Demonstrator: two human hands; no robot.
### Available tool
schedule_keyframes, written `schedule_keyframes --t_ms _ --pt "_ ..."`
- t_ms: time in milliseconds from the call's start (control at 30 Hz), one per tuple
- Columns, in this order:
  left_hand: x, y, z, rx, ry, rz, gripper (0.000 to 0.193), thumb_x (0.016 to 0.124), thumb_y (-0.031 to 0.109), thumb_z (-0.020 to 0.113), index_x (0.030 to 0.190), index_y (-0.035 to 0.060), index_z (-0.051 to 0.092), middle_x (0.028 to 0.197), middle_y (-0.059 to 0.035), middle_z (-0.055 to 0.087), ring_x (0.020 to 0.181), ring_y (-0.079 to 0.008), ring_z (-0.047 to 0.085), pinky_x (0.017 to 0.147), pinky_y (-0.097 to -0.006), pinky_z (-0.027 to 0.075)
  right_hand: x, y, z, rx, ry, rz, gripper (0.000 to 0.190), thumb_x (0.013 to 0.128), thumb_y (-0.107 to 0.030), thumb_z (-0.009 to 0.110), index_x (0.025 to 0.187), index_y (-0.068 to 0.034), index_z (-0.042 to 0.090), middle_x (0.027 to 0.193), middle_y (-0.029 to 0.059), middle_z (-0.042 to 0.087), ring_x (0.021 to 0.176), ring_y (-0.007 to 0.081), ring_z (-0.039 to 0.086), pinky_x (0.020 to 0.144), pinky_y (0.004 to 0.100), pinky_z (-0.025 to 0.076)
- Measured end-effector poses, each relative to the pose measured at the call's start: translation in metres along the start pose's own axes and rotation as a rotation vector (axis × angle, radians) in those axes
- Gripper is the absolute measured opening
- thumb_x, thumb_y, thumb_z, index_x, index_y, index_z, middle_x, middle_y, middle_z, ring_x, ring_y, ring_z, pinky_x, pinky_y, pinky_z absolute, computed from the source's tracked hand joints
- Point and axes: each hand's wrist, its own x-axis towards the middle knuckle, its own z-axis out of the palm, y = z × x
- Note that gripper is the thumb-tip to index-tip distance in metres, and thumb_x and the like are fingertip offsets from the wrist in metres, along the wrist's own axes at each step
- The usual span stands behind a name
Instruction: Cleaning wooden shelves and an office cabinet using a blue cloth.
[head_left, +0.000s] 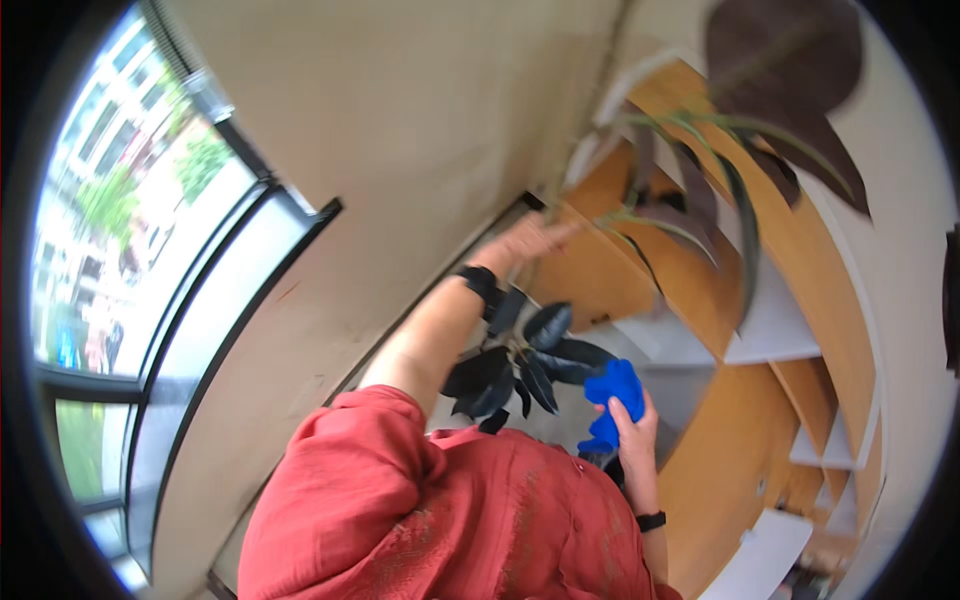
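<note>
My left hand (529, 240), with a black band on its wrist, reaches away from me to the stem of a tall rubber plant (550, 326); blur hides whether its fingers close on the stem. In my right hand (636, 435) is a bunched blue cloth (621, 390), pressed under the thumb, close to my red shirt. The plant's lower dark leaves spread between my two arms. Its upper leaves (787, 60), large and purplish brown underneath, hang at the upper right, nearer the camera.
A beige wall (375, 112) runs along my left side, with a black-framed window (202, 300) beyond it. To the right stands a wooden shelf unit (727, 450) with white shelves. A white panel (761, 555) juts out at the lower right.
</note>
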Motion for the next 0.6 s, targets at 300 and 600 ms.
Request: schedule_keyframes --t_ms 300,600 --pt "-0.035 -0.028 0.028 -0.138 0.277 0.118 0.037 0.082 0.037 0.072 0.073 0.0023 0.063 0.057 -0.0028 0.053 0.055 -0.0118 0.049 0.054 -0.0317 0.044 0.070 -0.061 0.048 -0.039 -0.176 -0.211 0.047 0.087 -0.017 0.068 0.128 -0.002 0.051 0.100 0.0092 0.065 0.076 0.0163 0.064 0.066 0.0281 0.052" --pt "-0.095 -0.035 0.022 -0.177 0.646 0.116 0.046 0.085 0.033 0.070 0.058 0.0039 0.046 0.053 -0.0003 0.037 0.054 -0.0114 0.033 0.049 -0.0347 0.035 0.090 -0.082 0.056 -0.124 -0.507 -0.214 0.048 0.088 -0.017 0.067 0.131 -0.003 0.050 0.101 0.0093 0.066 0.076 0.0151 0.063 0.067 0.0261 0.051"
